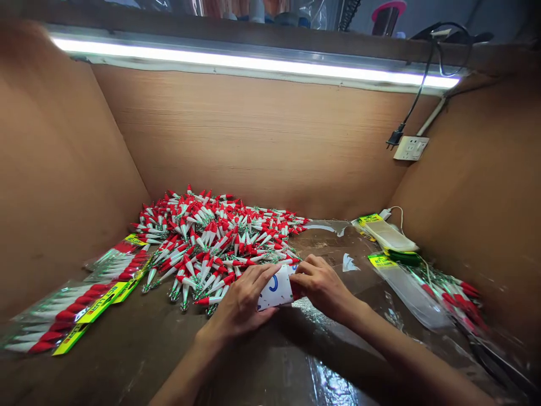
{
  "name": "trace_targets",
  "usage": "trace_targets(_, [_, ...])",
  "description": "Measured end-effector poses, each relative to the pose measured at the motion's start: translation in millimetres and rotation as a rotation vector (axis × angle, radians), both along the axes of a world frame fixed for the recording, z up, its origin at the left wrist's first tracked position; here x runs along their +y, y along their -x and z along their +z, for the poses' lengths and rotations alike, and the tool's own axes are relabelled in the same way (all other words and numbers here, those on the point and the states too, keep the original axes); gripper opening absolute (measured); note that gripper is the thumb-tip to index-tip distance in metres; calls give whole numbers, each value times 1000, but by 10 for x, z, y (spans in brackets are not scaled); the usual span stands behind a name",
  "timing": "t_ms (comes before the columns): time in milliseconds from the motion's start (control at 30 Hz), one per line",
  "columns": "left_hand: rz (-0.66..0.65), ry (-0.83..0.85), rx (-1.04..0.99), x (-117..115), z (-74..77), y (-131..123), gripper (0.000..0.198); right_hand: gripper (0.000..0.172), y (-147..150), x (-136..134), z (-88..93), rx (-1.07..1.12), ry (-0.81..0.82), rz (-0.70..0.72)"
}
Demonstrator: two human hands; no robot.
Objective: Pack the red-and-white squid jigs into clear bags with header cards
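Note:
My left hand [245, 299] is closed around a white printed piece [275, 288] with blue marks, like a folded card or small packet. My right hand [319, 282] pinches at the right end of that piece, fingers bent together. A bit of dark red [298, 290] shows beneath the right fingers; what it belongs to is hidden. Just beyond both hands lies a large heap of red-and-white fishing lures [211, 231] with green tinsel tails, some almost touching my left hand.
Filled lure packets [80, 304] with yellow header cards overlap at left. At right lie clear sleeves [409, 287] with yellow headers, and more lures [456, 299]. A plug [395, 138] dangles by the wall socket [411, 148]. Wooden panels enclose the bench under a tube light [253, 61].

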State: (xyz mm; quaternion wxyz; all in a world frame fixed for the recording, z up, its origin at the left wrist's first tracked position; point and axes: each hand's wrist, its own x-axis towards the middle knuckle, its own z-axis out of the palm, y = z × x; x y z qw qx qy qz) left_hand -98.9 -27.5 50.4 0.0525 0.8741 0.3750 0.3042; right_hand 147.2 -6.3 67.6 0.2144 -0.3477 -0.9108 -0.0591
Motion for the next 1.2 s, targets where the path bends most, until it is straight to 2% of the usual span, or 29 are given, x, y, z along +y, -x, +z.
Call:
trace_targets(100, [14, 4, 11, 15, 25, 56, 93, 20, -61, 76, 61, 86, 51, 98])
trace_targets(167, [28, -1, 27, 23, 31, 82, 92, 21, -105, 168, 79, 227, 102, 120])
trace_targets(233, [40, 2, 49, 28, 33, 97, 91, 21, -130, 342, 80, 407, 146, 66])
trace_targets(300, [36, 21, 76, 29, 33, 101, 91, 23, -130, 609, 70, 486, 167, -30])
trace_targets(467, [-17, 45, 89, 9, 24, 72, 95, 23, 17, 1388, 33, 200, 185, -137])
trace_targets(600, [-17, 38, 81, -3, -5, 63, 96, 19, 296, 1742, 19, 78, 173, -73])
trace_targets(767, [1, 60, 105, 0, -22, 87, 96, 16, 649, 1899, 15, -85, 175, 97])
trace_targets(900, [11, 79, 136, -3, 2, 103, 96, 8, 792, 1948, -5, -135, 200, 169])
trace_targets(1067, [10, 106, 143, -13, -13, 107, 96, 8, 770, 1964, 89, -17, 249, 170])
trace_targets(1200, [-8, 132, 157, -22, -40, 89, 96, 18, 618, 1838, 233, 178, 316, 181])
